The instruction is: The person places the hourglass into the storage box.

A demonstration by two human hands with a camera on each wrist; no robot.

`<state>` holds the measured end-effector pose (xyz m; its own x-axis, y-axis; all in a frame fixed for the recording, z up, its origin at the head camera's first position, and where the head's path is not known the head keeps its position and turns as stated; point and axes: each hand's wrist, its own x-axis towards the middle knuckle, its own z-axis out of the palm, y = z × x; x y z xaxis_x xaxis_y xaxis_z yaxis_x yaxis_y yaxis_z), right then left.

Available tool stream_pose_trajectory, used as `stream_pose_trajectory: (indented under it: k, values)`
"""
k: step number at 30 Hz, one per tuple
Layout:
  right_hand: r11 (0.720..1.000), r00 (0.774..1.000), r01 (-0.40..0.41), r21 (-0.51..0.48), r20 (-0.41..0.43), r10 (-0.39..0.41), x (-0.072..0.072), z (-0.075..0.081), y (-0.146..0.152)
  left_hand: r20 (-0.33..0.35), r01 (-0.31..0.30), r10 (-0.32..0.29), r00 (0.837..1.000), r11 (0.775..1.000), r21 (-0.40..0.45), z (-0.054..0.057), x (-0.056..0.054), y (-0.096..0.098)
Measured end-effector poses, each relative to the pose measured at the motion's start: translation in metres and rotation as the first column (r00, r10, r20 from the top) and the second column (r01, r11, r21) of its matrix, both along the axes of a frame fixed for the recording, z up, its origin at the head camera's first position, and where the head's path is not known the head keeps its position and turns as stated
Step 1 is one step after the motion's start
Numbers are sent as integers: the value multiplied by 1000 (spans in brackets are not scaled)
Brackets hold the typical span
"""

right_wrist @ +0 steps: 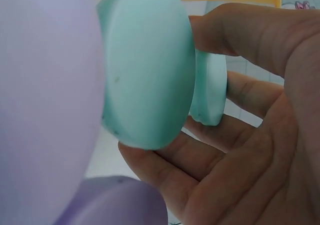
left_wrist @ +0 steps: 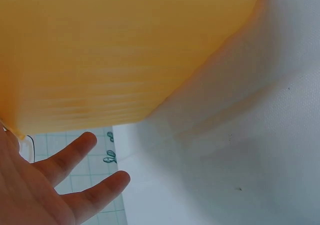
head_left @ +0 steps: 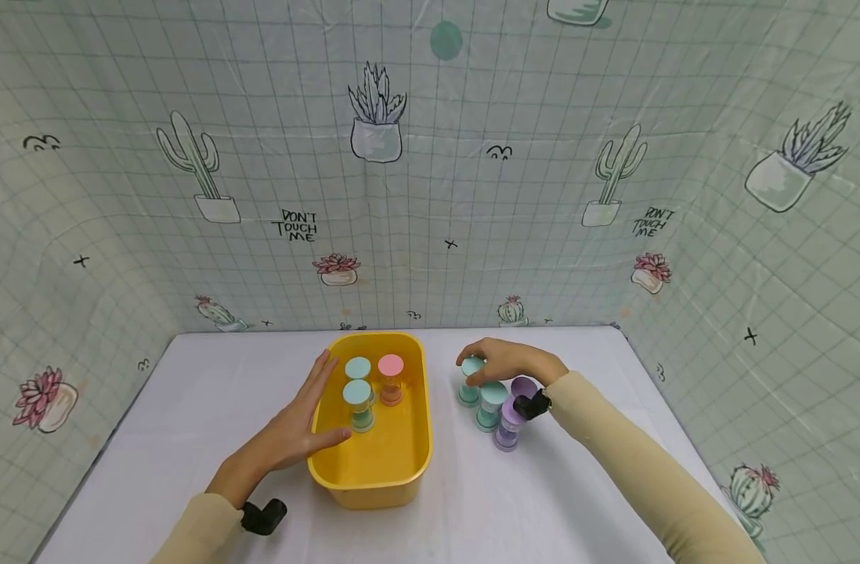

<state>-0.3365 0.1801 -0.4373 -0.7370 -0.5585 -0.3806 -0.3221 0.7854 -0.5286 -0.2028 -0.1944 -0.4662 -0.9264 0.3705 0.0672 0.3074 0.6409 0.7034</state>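
My left hand point(head_left: 292, 427) is spread at the left side of a yellow bin point(head_left: 373, 492), its thumb reaching over the rim. In the left wrist view its fingers point(left_wrist: 75, 157) are straight beside the bin wall point(left_wrist: 90, 60). Inside the bin stand two teal-capped sand timers, the nearer sand timer point(head_left: 358, 395) and one behind it, plus a pink-capped sand timer point(head_left: 391, 366). Right of the bin, my right hand point(head_left: 507, 360) holds the cap of a teal sand timer point(head_left: 469, 394) between thumb and fingers. That timer point(right_wrist: 210, 87) is partly hidden in the right wrist view.
Close by the right hand stand another teal sand timer point(head_left: 492, 397), a purple sand timer point(head_left: 507, 433) and a second purple one point(head_left: 524, 387) partly covered by the wrist camera. A white table point(head_left: 472, 509) lies beneath, with a patterned cloth point(head_left: 430, 196) behind and at the sides.
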Motion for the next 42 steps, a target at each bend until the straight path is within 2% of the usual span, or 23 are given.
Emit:
stream_pose_trajectory:
  k: [8,19,26,31,36,42]
  values:
    - [999,999,29,-20,24,-28,1,3,-1,-3,3,-3,1000,1000,2,1,-2,1]
    - [1000,1000,-25,0,-5,25,3,5,-7,2,3,-3,1000,1000,9,0,1,1]
    - [1000,1000,-8,0,-10,8,3,5,-7,-1,-3,3,1000,1000,-13,-1,1,0]
    - [999,999,4,-38,37,-3,2,5,-9,7,-7,7,1000,1000,-15,-1,1,-1]
    - [998,998,25,-66,52,-22,2,19,-12,9,-1,1,1000,1000,-11,-2,1,-1]
    - [995,1000,-1,-100,-1,1,-2,45,-19,10,-2,2,1000,1000,2,-2,0,-1]
